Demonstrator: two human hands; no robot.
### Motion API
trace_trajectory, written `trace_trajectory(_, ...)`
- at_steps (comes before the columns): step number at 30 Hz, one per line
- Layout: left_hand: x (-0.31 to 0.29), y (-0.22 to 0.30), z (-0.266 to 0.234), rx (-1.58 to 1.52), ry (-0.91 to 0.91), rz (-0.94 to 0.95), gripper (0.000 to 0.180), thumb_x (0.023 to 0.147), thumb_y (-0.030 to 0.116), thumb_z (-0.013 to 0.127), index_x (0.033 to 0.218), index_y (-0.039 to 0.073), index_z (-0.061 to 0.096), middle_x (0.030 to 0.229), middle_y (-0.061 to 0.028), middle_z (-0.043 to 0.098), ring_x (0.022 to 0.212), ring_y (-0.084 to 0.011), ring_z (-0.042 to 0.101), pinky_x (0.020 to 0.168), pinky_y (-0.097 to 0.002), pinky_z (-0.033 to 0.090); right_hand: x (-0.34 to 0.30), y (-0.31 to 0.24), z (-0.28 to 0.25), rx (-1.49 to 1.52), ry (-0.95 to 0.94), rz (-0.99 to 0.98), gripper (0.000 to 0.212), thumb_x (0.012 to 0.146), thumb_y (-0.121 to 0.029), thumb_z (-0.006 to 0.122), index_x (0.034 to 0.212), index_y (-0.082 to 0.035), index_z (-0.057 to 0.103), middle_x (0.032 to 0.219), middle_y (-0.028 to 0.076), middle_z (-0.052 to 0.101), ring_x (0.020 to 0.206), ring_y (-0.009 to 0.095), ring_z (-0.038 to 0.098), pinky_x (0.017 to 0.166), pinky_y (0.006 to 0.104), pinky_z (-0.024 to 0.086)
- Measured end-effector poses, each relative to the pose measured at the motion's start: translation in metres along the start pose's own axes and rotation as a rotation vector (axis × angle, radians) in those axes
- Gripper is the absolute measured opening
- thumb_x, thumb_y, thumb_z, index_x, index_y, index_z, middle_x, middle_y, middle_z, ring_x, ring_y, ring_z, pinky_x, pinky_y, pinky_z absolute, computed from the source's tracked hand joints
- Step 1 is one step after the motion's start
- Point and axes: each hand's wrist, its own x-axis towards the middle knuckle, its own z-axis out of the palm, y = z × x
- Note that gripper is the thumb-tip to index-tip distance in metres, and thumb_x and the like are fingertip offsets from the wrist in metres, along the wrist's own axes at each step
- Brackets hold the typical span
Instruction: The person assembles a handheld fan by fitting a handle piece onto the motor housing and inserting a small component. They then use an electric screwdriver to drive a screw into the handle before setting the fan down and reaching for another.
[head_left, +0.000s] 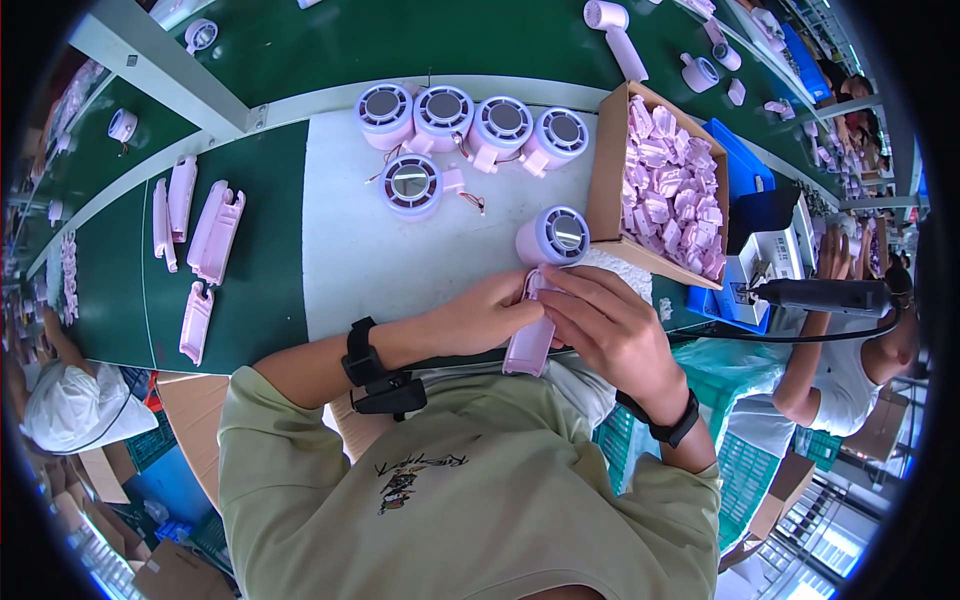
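Close in front of me, a pink handheld fan [552, 238] points its round purple-rimmed head away from my body. Its handle shell [527, 347] hangs down toward me. My left hand [497, 312] grips the handle's upper part from the left, thumb and fingers closed. From the right, my right hand [612, 325] presses its fingers on the same spot where handle and head meet. What lies under the fingertips is hidden. Beyond, several fan heads [443, 112] with short wires stand in a row on the white mat, and another fan head [411, 186] sits nearer.
Pink handle shells [216, 232] lie on the green table at left. A cardboard box [610, 165] of small pink parts stands at right, beside a blue bin [738, 160] and a black corded tool [825, 296]. A metal post [160, 65] rises at far left. Other people work on both sides.
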Motion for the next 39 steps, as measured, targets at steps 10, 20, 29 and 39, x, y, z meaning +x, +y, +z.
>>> trace_trajectory(10,0.006,0.002,0.007,-0.267,-0.023,-0.028,0.03,0.095,0.002,0.038,0.124,-0.004,0.042,0.111,-0.0119,0.058,0.102,-0.0167,0.06,0.092,-0.0317,0.05,-0.005,0.01,0.005,0.039,0.025,0.051,0.031,0.069,-0.004,0.071,0.1,-0.004,0.07,0.112,0.008,0.066,0.102,0.026,0.063,0.086,0.0359,0.053)
trace_trajectory(20,0.009,0.009,0.009,-0.146,0.034,-0.027,0.027,0.096,0.007,0.041,0.12,-0.004,0.047,0.108,-0.0094,0.06,0.105,-0.0163,0.06,0.094,-0.033,0.049,-0.009,0.013,0.01,0.075,0.081,0.105,0.029,0.072,-0.002,0.073,0.1,-0.003,0.069,0.111,0.009,0.067,0.099,0.027,0.064,0.084,0.0353,0.054)
trace_trajectory(29,0.021,0.03,0.02,-0.506,0.046,-0.176,0.048,0.102,0.034,0.039,0.134,-0.003,0.045,0.126,-0.0135,0.056,0.112,-0.0196,0.058,0.098,-0.0356,0.046,-0.016,0.005,0.0,0.438,0.303,0.422,0.054,0.073,-0.003,0.079,0.121,-0.004,0.054,0.105,0.011,0.067,0.096,0.019,0.066,0.078,0.0321,0.055)
trace_trajectory(39,0.021,0.028,0.032,-0.127,0.082,0.322,0.051,0.105,0.033,0.027,0.141,-0.001,0.037,0.149,-0.0085,0.037,0.123,-0.015,0.049,0.102,-0.0302,0.04,-0.026,-0.013,0.028,0.651,0.633,0.659,0.035,0.085,-0.008,0.071,0.113,-0.001,0.051,0.083,0.007,0.059,0.074,0.018,0.065,0.07,0.0301,0.056)
